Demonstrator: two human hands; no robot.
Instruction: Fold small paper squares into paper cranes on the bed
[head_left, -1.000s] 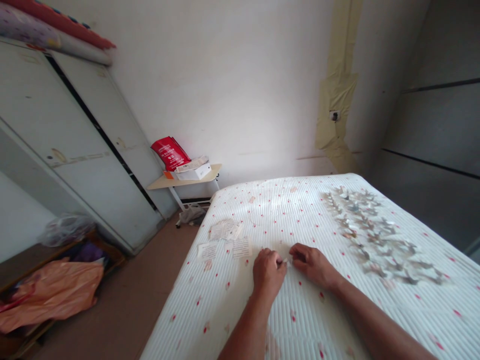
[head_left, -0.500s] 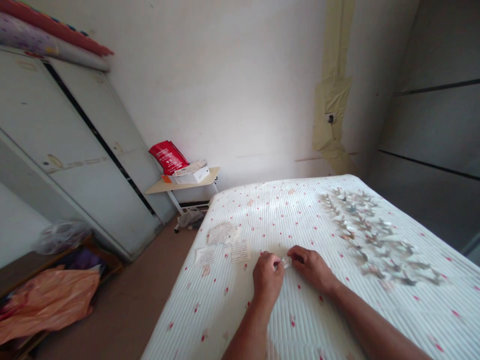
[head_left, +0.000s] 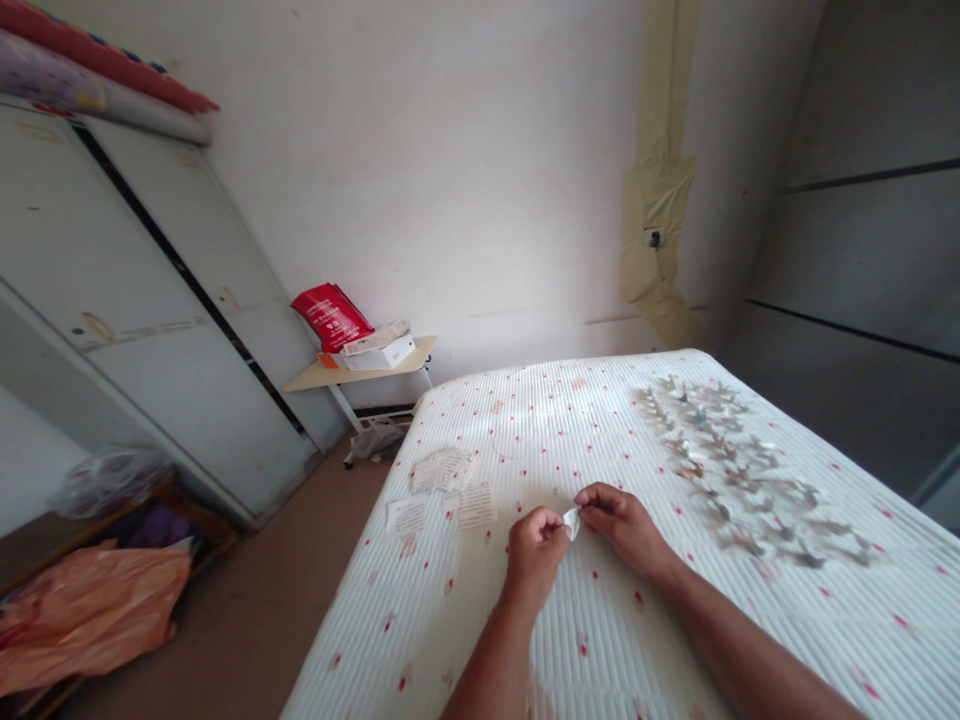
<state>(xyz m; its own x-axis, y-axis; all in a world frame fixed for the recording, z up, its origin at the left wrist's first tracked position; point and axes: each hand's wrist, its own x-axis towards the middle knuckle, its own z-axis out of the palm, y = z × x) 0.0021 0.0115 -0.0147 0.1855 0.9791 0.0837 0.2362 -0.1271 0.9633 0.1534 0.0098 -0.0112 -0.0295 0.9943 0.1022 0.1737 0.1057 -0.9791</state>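
A small piece of folded white paper (head_left: pixel 572 522) is pinched between my left hand (head_left: pixel 534 555) and my right hand (head_left: pixel 619 528), just above a white quilted mattress (head_left: pixel 600 640) dotted with red. Both sets of fingers close on it and hide most of its shape. Several printed paper slips (head_left: pixel 442 470) lie to the left of my hands. To the right spreads a large group of small folded paper figures (head_left: pixel 724 470), apart from both hands.
A white wardrobe (head_left: pixel 180 300) stands left of the bed, and a small table (head_left: pixel 360 365) holds a red bag (head_left: pixel 332 317) and a white box (head_left: pixel 379 352). An orange plastic bag (head_left: pixel 90 620) lies at lower left. Brown floor (head_left: pixel 262 600) runs beside the bed.
The paper shows more between my fingers, and my hands sit slightly higher on the picture. The whole room has shifted slightly left in view as my head turned.
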